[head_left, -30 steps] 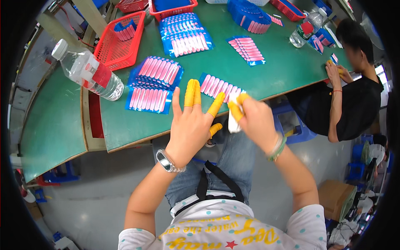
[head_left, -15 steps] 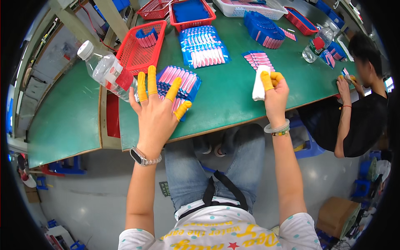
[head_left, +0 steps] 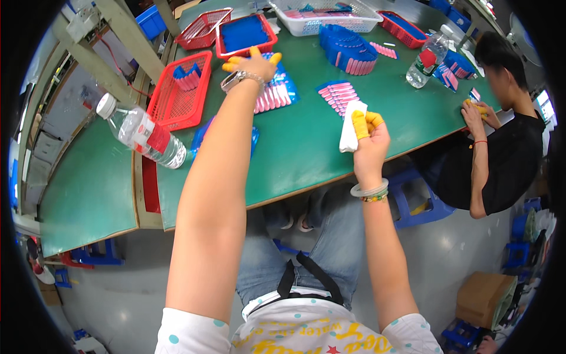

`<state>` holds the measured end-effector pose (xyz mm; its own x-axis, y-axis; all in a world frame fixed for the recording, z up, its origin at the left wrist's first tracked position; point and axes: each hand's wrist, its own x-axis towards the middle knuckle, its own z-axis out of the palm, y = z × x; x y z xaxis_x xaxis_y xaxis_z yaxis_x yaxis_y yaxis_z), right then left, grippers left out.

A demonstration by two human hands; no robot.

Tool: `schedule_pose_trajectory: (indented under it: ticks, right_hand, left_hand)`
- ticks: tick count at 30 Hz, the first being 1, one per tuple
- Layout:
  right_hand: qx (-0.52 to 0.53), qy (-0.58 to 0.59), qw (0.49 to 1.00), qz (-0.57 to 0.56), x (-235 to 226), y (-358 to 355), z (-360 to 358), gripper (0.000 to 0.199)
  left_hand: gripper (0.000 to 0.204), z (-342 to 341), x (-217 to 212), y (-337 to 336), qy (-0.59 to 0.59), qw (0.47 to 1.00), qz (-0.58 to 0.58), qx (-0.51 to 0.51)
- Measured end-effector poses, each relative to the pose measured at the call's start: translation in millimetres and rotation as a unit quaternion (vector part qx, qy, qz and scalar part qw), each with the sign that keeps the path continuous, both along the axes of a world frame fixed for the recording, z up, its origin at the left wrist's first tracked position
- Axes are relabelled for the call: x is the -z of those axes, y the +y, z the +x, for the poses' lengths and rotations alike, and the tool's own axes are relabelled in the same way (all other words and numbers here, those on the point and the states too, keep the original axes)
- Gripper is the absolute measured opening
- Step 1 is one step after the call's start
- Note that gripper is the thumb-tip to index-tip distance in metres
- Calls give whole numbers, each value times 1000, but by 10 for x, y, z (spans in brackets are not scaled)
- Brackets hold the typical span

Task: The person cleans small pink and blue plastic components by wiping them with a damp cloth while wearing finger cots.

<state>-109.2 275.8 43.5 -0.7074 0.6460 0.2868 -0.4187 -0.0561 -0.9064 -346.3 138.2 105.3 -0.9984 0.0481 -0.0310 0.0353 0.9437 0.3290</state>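
My left hand (head_left: 257, 66), with yellow finger cots on it, reaches far across the table, fingers spread and nothing visible in them. It is over the far part of a blue sheet lined with rows of pink pieces (head_left: 277, 97), just short of a red basket holding blue material (head_left: 240, 36). A second blue sheet with pink pieces (head_left: 253, 143) lies nearer, mostly hidden by my left forearm. My right hand (head_left: 371, 147), also in yellow finger cots, pinches a folded white cloth (head_left: 350, 131) above the near edge. Just beyond the cloth lies a small group of pink pieces (head_left: 339, 97).
On the green table (head_left: 306, 144) stand a red basket (head_left: 180, 109) and a white basket (head_left: 330, 25). A clear bottle (head_left: 144, 135) leans at the left; another bottle (head_left: 425, 62) stands at the right. A blue coil with pink pieces (head_left: 348, 50) sits farther back. A co-worker (head_left: 501, 141) sits at the right.
My left hand has moved from above the nearer sheet to the farther one, near the red basket. My right hand keeps the white cloth. The view has shifted slightly.
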Motion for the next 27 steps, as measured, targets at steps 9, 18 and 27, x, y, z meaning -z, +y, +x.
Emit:
schedule_pose_trajectory:
  ticks: [9,18,27]
  right_hand:
    - [33,61,996,-59,-11,17,66,16]
    - [35,91,992,-76,-12,27,46,14]
    - [27,78,993,-81,36,18,22,13]
  left_hand:
    - [80,53,377,176,66,997,7,-39]
    - [70,632,292,525,44,994,-43,94]
    - [74,849,355,509,111,989,30,88]
